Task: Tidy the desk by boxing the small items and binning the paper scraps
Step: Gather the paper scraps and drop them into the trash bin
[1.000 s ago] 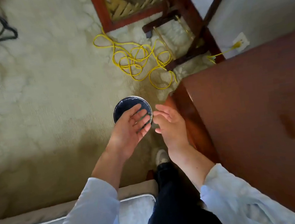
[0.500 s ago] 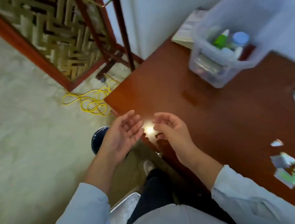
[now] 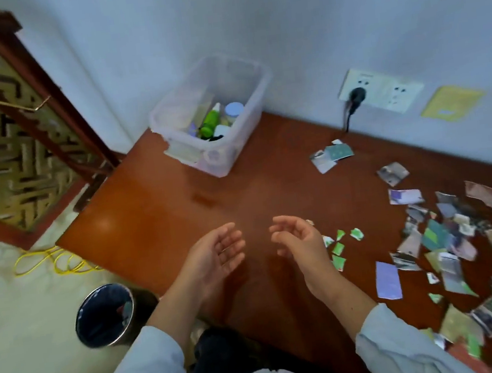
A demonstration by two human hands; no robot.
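Note:
My left hand (image 3: 216,258) and my right hand (image 3: 298,241) hover above the near part of the red-brown desk (image 3: 154,203), palms facing each other, fingers apart, both empty. Several torn paper scraps (image 3: 447,240) lie scattered over the desk's right side, with small green bits (image 3: 339,247) just right of my right hand. A clear plastic box (image 3: 249,115) stands at the back of the desk against the wall, holding a green bottle (image 3: 210,123) and other small items. A round dark bin (image 3: 104,314) with a black liner stands on the floor, left of my knees.
A wall socket with a black plug (image 3: 354,97) and a yellow note (image 3: 451,103) are on the wall behind the desk. A wooden lattice screen (image 3: 9,136) leans at the left. Yellow cable (image 3: 54,263) lies on the pale carpet near the desk's left corner.
My view has swung from the bin on the floor up and right to the desk. Both hands have moved from over the bin to above the desk and stayed empty.

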